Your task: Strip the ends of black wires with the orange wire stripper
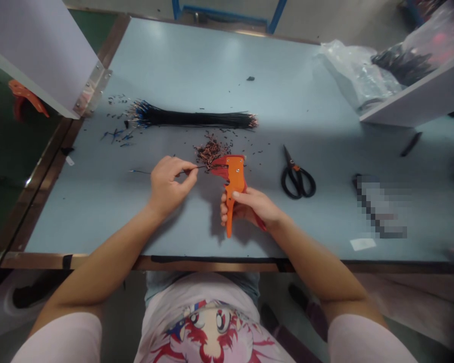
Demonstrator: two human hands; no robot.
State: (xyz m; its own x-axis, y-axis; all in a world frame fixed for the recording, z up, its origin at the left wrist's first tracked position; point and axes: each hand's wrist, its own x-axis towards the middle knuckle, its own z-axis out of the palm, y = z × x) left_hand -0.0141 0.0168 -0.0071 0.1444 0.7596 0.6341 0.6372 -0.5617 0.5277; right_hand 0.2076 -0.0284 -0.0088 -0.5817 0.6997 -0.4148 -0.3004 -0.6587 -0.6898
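Between thumb and fingers, my left hand (171, 182) pinches a thin black wire (142, 172) that runs out to the left and ends in a blue tip. The wire's other end points at the jaws of an orange and red wire stripper (234, 174); whether it sits inside them I cannot tell. My right hand (251, 205) is wrapped round the stripper's handles. Just behind the jaws lies a heap of copper and black scraps (211, 150). Farther back a bundle of black wires (200, 119) lies sideways, blue tips at the left and bare copper ends at the right.
Black-handled scissors (298, 180) lie right of my right hand. Clear plastic bags (363, 73) rest by a white panel (419, 93) at the back right. Another white panel (41, 55) stands at the left, with an orange tool (27, 97) beyond it. A white label (363, 244) lies near the front edge.
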